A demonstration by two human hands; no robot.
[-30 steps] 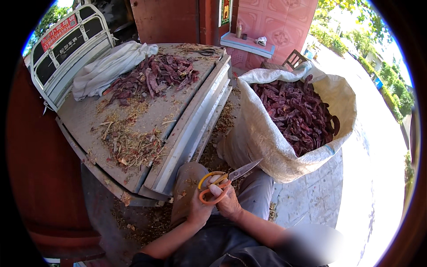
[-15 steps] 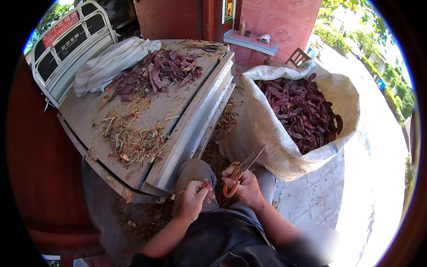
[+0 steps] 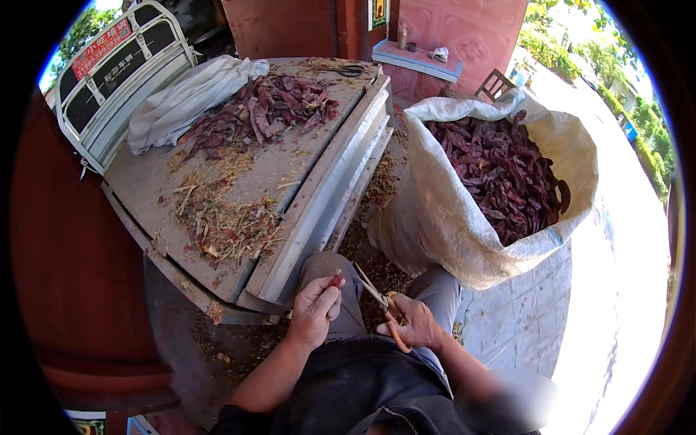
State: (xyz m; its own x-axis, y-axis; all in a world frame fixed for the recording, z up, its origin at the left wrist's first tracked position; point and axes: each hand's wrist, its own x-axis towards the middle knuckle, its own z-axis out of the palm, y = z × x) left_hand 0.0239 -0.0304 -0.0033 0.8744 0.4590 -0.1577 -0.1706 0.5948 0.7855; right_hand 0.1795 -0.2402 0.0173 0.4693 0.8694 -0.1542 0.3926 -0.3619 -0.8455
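My left hand (image 3: 312, 315) is closed over my lap, pinching a dried red chili pepper (image 3: 336, 280) whose tip stands up past the thumb. Most of that pepper is hidden by the fingers. To its right my right hand (image 3: 417, 323) grips orange-handled scissors (image 3: 394, 328). The blades are a little apart and point up and left toward the chili, without clearly touching it. A big white woven sack (image 3: 478, 254), full of dark dried chilies (image 3: 493, 174), stands beyond my right knee.
A flat truck bed (image 3: 283, 156) lies at the left, bearing a heap of dried chilies (image 3: 264, 116), plant scraps (image 3: 228, 228), a white cloth sack (image 3: 188, 101) and another pair of scissors (image 3: 349, 70). Behind are a pink wall ledge (image 3: 420, 61) and a wooden chair (image 3: 495, 85).
My right hand has turned the scissors from pointing up and right to pointing up and left, toward the left hand. The chili now stands higher in my left fingers.
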